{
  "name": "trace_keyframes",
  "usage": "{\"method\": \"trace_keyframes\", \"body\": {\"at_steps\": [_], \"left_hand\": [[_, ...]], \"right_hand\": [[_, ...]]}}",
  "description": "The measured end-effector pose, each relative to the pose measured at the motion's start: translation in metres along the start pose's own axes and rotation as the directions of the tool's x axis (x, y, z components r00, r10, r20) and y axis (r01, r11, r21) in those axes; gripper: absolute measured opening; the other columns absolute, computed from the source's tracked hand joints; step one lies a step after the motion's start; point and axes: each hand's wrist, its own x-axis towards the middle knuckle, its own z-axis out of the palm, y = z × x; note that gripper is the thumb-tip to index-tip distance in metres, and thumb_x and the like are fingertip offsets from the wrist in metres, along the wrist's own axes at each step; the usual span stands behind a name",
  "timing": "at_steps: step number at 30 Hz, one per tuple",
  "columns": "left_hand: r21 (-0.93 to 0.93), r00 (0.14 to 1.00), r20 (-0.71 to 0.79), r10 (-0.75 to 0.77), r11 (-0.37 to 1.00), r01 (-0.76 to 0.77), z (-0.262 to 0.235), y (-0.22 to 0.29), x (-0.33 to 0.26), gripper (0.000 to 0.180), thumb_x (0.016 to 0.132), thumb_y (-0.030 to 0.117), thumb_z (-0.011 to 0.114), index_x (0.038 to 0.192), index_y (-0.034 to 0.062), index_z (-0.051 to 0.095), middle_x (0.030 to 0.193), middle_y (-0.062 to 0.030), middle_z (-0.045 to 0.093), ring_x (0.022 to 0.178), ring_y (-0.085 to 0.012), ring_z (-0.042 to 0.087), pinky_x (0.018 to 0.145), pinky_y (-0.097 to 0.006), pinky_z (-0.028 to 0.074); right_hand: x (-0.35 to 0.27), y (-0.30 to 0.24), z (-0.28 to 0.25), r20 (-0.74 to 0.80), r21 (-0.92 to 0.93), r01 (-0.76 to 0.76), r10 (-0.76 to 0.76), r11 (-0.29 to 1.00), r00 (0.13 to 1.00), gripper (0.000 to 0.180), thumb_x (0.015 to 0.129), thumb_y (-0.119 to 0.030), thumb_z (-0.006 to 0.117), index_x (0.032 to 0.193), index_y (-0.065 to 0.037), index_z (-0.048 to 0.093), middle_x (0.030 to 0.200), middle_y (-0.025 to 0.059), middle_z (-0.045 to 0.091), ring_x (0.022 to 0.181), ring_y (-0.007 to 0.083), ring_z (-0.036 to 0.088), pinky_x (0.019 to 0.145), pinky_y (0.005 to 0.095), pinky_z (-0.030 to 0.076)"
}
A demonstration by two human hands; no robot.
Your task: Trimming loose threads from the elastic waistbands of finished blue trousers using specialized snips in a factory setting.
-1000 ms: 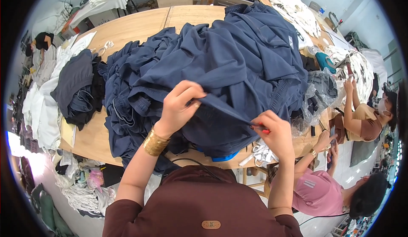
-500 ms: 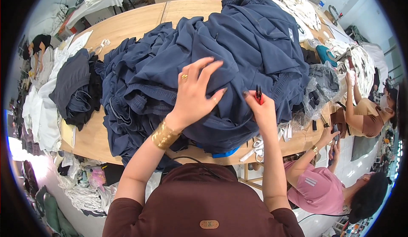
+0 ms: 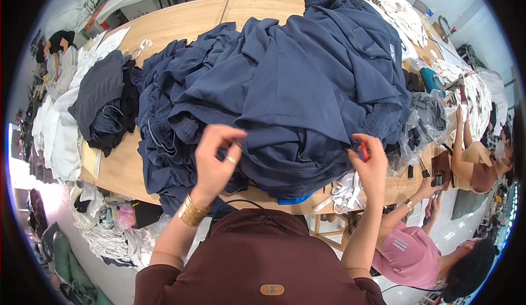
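Note:
A large heap of navy garments lies in front of me, its top piece spread out fairly flat with an edge running between my hands. At the left end of that edge, my left hand is closed, thumb and forefinger pinched at the cloth. My right hand is closed around small red-handled thread snips, mostly hidden in the palm. Its fingertips meet the garment's right corner. Gathered elastic waistbands show among the folds.
A stack of dark folded garments stands left, beside white cloth. White strips lie at the table's near edge. Clear plastic bags and a teal tape dispenser are to the right. Co-workers, one in a pink shirt, sit at the right.
Both hands have moved apart, the left down and leftward, the right to the right. The top garment now lies smoother, drawn toward me. The snips' blades no longer show above the right hand.

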Motion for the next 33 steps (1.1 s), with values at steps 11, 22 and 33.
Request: {"method": "trace_keyframes", "body": {"at_steps": [11, 22, 33], "left_hand": [[-0.778, 0.710, 0.602, -0.364, -0.071, 0.624, 0.055, -0.001, 0.015, 0.026, 0.095, 0.019, 0.052, 0.116, 0.0050, 0.053, 0.120, -0.0082, 0.057, 0.100, -0.0143, 0.058, 0.083, -0.030, 0.048], [-0.728, 0.721, 0.473, -0.506, 0.236, 0.644, 0.062, 0.006, 0.039, 0.015, 0.091, 0.024, 0.061, 0.092, 0.0091, 0.058, 0.089, 0.0007, 0.063, 0.077, -0.0091, 0.061, 0.060, -0.022, 0.044], [-0.712, 0.778, 0.421, -0.466, 0.362, 0.602, 0.059, 0.015, 0.034, 0.017, 0.091, 0.023, 0.061, 0.090, 0.0058, 0.062, 0.081, -0.0013, 0.064, 0.074, -0.0083, 0.062, 0.058, -0.020, 0.043]], "right_hand": [[0.017, -0.065, 0.045, 0.080, 0.148, 0.276, -0.290, 0.950, 0.954, 0.026, 0.077, -0.001, 0.067, 0.102, -0.006, 0.062, 0.084, 0.0105, 0.054, 0.073, 0.0248, 0.058, 0.067, 0.0304, 0.047], [0.028, -0.078, 0.040, 0.160, 0.040, 0.182, -0.186, 0.982, 0.969, 0.024, 0.084, -0.020, 0.066, 0.098, -0.005, 0.055, 0.074, 0.0100, 0.062, 0.066, 0.0276, 0.063, 0.060, 0.0331, 0.047], [0.034, -0.073, 0.061, 0.077, -0.061, 0.292, -0.287, 0.955, 0.955, 0.027, 0.086, -0.027, 0.064, 0.084, -0.005, 0.048, 0.062, 0.0088, 0.058, 0.059, 0.0258, 0.060, 0.052, 0.0344, 0.043]]}}
